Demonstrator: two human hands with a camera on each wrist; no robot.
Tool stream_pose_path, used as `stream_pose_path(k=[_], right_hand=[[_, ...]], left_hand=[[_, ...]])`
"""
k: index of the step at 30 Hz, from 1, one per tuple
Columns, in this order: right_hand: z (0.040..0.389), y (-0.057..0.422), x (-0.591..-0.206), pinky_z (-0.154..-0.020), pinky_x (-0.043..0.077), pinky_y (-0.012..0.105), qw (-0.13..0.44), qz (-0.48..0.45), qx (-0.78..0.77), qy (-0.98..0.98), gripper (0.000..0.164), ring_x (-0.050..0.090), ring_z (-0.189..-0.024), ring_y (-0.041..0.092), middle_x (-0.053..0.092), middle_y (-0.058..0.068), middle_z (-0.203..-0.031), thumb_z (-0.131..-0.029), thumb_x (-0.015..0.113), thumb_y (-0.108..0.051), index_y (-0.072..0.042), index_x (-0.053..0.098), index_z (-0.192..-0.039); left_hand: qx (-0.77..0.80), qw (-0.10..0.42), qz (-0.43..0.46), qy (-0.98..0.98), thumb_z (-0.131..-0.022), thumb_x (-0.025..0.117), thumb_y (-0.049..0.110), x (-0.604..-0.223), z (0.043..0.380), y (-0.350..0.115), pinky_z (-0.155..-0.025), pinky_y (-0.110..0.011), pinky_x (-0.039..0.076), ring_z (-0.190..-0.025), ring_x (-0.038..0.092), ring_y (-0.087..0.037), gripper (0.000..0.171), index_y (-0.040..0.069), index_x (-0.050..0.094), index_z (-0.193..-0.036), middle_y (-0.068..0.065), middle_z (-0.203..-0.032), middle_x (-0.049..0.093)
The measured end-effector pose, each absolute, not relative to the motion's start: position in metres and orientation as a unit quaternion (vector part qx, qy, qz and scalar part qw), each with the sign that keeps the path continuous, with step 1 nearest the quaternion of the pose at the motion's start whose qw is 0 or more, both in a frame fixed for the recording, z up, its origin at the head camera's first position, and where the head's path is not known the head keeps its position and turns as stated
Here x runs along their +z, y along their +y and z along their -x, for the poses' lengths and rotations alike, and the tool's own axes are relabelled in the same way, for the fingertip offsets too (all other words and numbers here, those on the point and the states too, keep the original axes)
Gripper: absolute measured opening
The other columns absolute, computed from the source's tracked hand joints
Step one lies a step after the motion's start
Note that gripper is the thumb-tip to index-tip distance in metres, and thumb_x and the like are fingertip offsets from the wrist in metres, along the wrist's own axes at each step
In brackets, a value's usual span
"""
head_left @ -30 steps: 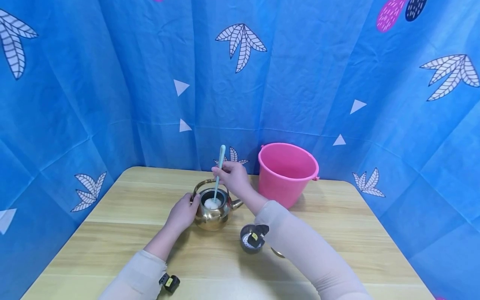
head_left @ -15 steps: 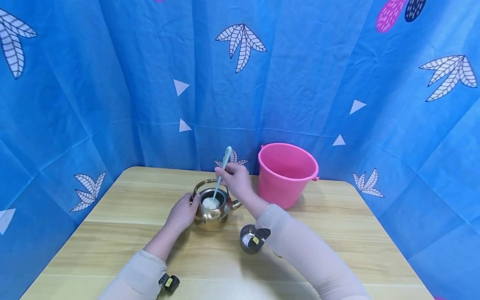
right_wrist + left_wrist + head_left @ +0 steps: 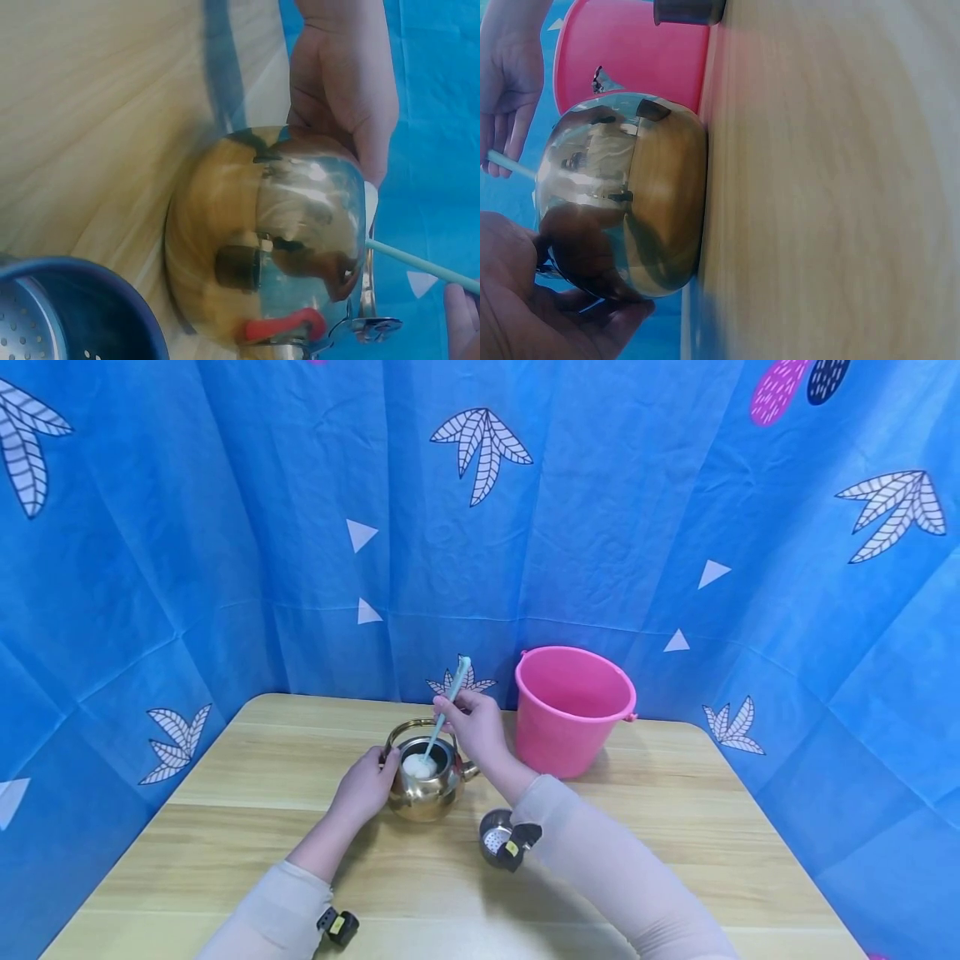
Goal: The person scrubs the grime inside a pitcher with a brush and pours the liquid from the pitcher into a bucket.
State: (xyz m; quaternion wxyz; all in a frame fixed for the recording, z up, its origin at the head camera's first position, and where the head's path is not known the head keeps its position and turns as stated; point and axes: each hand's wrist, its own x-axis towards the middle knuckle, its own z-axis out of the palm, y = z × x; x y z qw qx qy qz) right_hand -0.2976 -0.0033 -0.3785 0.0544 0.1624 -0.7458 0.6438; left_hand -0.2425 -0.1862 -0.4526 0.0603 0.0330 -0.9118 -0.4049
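Note:
A gold metal teapot (image 3: 422, 797) stands upright and uncovered on the table, its spout to the right and its handle raised. My left hand (image 3: 367, 787) grips its left side, thumb at the rim, fingers round the body in the left wrist view (image 3: 555, 300). Over the opening, my right hand (image 3: 476, 727) pinches the thin pale-teal handle of a cleaning brush (image 3: 456, 678), which leans to the right. The brush's white head (image 3: 418, 766) sits inside the teapot's mouth, partly hidden by the rim.
A pink bucket (image 3: 573, 752) stands at the back, right of the teapot. Beneath my right forearm is a dark metal cup (image 3: 492, 818) with a perforated strainer (image 3: 22, 319) in it. A blue patterned curtain (image 3: 465, 568) surrounds the wooden table (image 3: 420, 893).
The brush handle has tilted further right as my right hand shifted slightly right and nearer. Its white head has moved a little left inside the teapot. My left hand stays in place.

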Motion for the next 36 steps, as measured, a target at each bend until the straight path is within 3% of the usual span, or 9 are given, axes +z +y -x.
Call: stream_pose_path(k=[8,16,24,31,36], right_hand=[[0.294,-0.003,-0.383,-0.075,0.06,0.033,0.06,-0.158,0.665,-0.727,0.023,0.072,-0.09,0.033,0.072,0.019,-0.096,-0.095,0.07,-0.017,0.004,0.071,-0.103],[0.291,-0.001,-0.387,-0.075,0.06,0.032,0.067,-0.146,0.672,-0.723,0.02,0.074,-0.086,0.023,0.073,0.015,-0.094,-0.096,0.069,-0.016,0.003,0.072,-0.102],[0.286,0.0,-0.392,-0.077,0.06,0.034,0.073,-0.138,0.698,-0.699,0.021,0.073,-0.09,0.032,0.073,0.017,-0.095,-0.096,0.068,-0.015,0.004,0.071,-0.103],[0.283,0.001,-0.395,-0.081,0.059,0.038,0.085,-0.14,0.715,-0.679,0.024,0.072,-0.094,0.035,0.072,0.023,-0.099,-0.096,0.069,-0.015,0.007,0.07,-0.105],[0.282,0.002,-0.396,-0.08,0.059,0.037,0.087,-0.134,0.721,-0.674,0.025,0.073,-0.093,0.03,0.073,0.021,-0.099,-0.097,0.067,-0.014,0.008,0.069,-0.107]], left_hand=[[-0.405,0.061,-0.031,-0.912,-0.109,0.034,0.035,-0.454,0.242,-0.187,-0.101,-0.058,0.044,-0.121,0.056,-0.046,0.048,-0.005,0.056,-0.123,-0.026,-0.125,0.063],[-0.404,0.054,-0.031,-0.913,-0.109,0.033,0.036,-0.452,0.241,-0.187,-0.1,-0.058,0.044,-0.122,0.055,-0.047,0.049,-0.005,0.055,-0.125,-0.027,-0.127,0.061],[-0.405,0.055,-0.032,-0.912,-0.109,0.033,0.035,-0.451,0.24,-0.186,-0.101,-0.058,0.043,-0.122,0.055,-0.047,0.048,-0.005,0.055,-0.123,-0.027,-0.126,0.062],[-0.402,0.054,-0.031,-0.914,-0.109,0.032,0.036,-0.451,0.241,-0.186,-0.104,-0.058,0.041,-0.124,0.053,-0.048,0.052,-0.007,0.052,-0.13,-0.028,-0.13,0.059],[-0.4,0.054,-0.031,-0.914,-0.109,0.032,0.036,-0.451,0.242,-0.186,-0.103,-0.058,0.042,-0.124,0.053,-0.047,0.052,-0.007,0.053,-0.129,-0.028,-0.129,0.06]])
